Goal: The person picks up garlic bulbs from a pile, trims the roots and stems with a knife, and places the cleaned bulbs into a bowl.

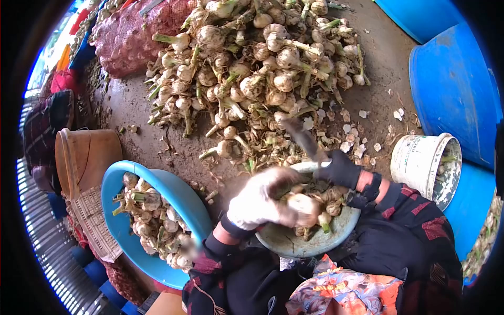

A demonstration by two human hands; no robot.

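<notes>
Garlic sorting station viewed from above, with the pale, shallow basin [344,226] before the seated person as landmark. The left hand [261,202], in a white glove, is over the left part of the basin, its fingers blurred by motion and reaching to a garlic bulb [305,209] above the basin's middle; whether they are closed on it cannot be told. The right hand [338,170], in a dark glove, is at the basin's far right rim, clamped on the handle of a knife [304,139], whose blurred blade slants away beyond the basin. Further garlic bulbs [333,208] with cut stems lie inside the basin. Beyond it rises a large heap of stemmed garlic [262,68], with pale peelings [349,142] on the ground nearer the basin. To the basin's left stands a tilted blue tub [186,195] holding trimmed garlic [149,223]; farther left, a brown bucket [100,163]. To the basin's right lies a tilted white bucket [412,163]. Far beyond the basin, at left, rests a red mesh sack of garlic [136,42]
</notes>
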